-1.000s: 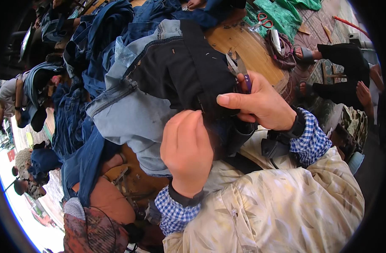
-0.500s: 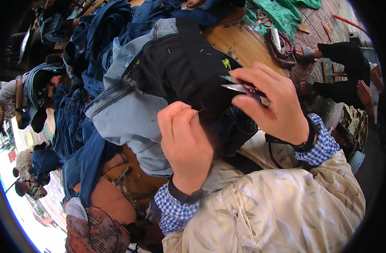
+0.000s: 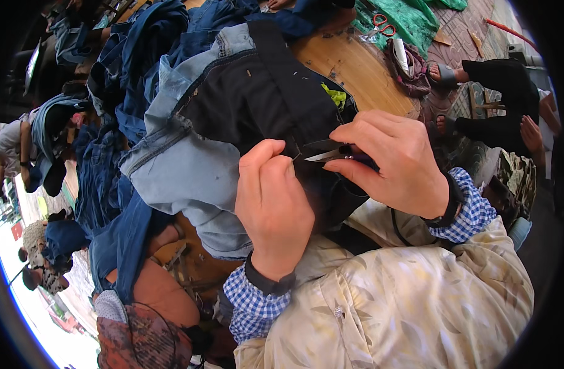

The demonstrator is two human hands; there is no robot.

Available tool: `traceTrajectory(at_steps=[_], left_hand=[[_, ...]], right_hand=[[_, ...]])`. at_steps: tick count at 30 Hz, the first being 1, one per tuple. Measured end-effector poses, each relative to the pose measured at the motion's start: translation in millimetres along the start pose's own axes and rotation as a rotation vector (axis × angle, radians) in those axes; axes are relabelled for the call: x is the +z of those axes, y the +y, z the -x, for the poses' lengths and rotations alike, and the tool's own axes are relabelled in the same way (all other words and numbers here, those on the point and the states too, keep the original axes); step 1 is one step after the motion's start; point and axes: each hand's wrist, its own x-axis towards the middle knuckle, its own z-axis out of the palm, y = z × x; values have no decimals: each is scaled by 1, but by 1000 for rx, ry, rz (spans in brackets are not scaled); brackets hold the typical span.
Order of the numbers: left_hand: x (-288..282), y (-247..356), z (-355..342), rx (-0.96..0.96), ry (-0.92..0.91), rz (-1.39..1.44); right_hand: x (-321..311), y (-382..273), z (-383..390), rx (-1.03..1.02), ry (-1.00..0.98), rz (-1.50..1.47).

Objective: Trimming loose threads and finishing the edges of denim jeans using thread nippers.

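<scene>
Over my lap lies a light-blue denim garment with a black cloth panel. My left hand is closed in a pinch at the panel's near edge, where a short thread end shows at the fingertips. In my right hand is a pair of thread snips, gripped between thumb and fingers. Their blades stand apart and point left at the thread, close to my left fingertips. My fingers hide the snips' handle. A yellow-green patch shows just beyond my right hand.
Dark blue jeans are heaped at the far left along a wooden table. Red-handled scissors rest on green cloth at the far right, near a maroon bag. Other people sit on both sides; one person's leg is close at my left.
My right hand has brought the snips down and left, from above the black panel to the thread by my left fingertips. My left hand has barely moved.
</scene>
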Motion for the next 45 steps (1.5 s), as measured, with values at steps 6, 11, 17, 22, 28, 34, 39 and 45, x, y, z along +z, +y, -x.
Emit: traceTrajectory(at_steps=[6,11,17,22,28,34,39,45], left_hand=[[4,-4,-2,-16,-40,5],[7,-5,-3,-18,-50,15],[12,-2,-1,-480,134,265],[8,-7,-12,-642,-208,341],[4,-11,-14,-795,-207,810],[-6,-5,-11,-910,-216,1175],[-6,-8,-7,-902,-200,1354],[-5,-14,-3,-891,-190,1436]], right_hand=[[9,8,-1,-36,-18,-23],[7,10,2,3,-30,-1],[6,16,7,84,5,-57],[8,19,11,123,21,-102],[3,14,9,116,41,-189],[-1,12,10,97,-18,-265],[-1,12,11,67,-7,-248],[1,11,11,-32,27,-160]])
